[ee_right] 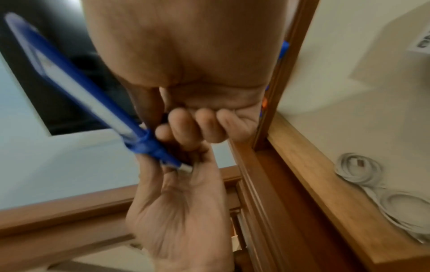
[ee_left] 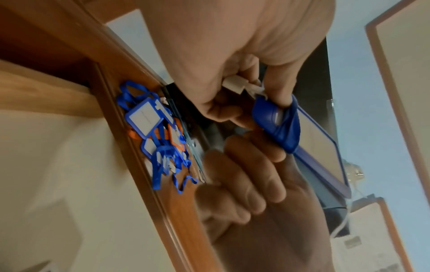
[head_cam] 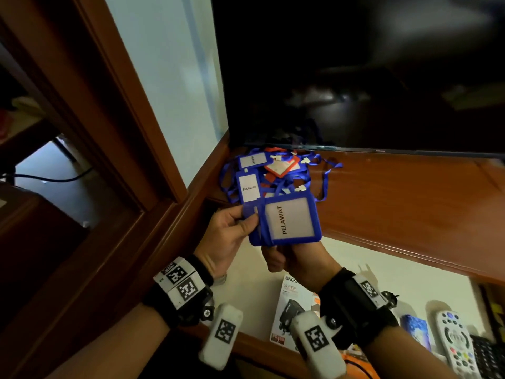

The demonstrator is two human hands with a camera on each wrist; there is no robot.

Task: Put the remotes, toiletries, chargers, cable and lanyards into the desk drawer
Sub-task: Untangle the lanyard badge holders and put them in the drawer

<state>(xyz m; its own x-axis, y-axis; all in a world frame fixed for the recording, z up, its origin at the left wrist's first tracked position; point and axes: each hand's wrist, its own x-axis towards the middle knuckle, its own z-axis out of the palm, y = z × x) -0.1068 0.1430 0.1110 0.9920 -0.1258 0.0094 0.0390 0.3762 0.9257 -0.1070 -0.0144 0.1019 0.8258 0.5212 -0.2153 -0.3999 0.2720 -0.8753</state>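
Note:
A blue badge holder [head_cam: 287, 220] with a white "PELAWAT" card is held over the desk's front edge, its blue strap wound round it. My left hand [head_cam: 250, 218] pinches the strap end at the holder's left side. From below, my right hand [head_cam: 276, 255] grips the holder's lower edge with curled fingers. In the left wrist view the left hand's thumb and fingers [ee_left: 232, 114] clamp the wrapped strap and white clip on the holder [ee_left: 321, 147]. Behind, a tangled pile of blue and orange lanyards [head_cam: 273, 173] lies on the desk [head_cam: 396, 192].
The open drawer [head_cam: 382, 274] below holds a charger box [head_cam: 295, 305], a white remote [head_cam: 455, 343], a blue packet [head_cam: 416, 330], a black plug [head_cam: 389, 298] and a coiled white cable [ee_right: 363, 171]. A dark TV screen [head_cam: 355, 72] stands behind the pile.

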